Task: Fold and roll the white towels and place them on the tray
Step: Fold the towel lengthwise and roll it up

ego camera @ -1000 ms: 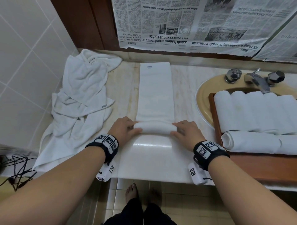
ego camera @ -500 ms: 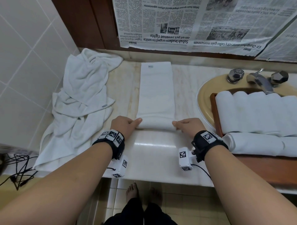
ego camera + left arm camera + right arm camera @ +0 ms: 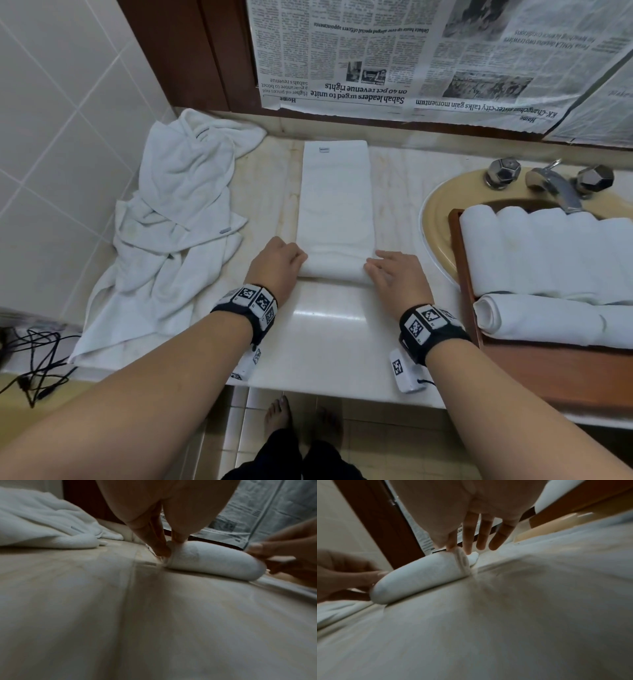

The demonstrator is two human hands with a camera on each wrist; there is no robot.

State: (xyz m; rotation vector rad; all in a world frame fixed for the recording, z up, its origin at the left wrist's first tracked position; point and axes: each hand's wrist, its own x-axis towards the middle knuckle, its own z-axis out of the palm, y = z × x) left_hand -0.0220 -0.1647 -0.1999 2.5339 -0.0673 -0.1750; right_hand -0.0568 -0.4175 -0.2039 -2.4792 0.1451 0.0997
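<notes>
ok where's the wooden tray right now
In the head view the brown wooden tray sits at the right, laid over the yellow sink, holding rolled white towels, just beyond the right hand.

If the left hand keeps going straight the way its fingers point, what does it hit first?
The left hand likely meets the rolled end of the folded towel, which its fingertips already touch; depth is uncertain.

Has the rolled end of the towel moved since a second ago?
Yes. The rolled end has advanced slightly up the folded towel toward the newspaper, away from the counter's near edge.
</notes>
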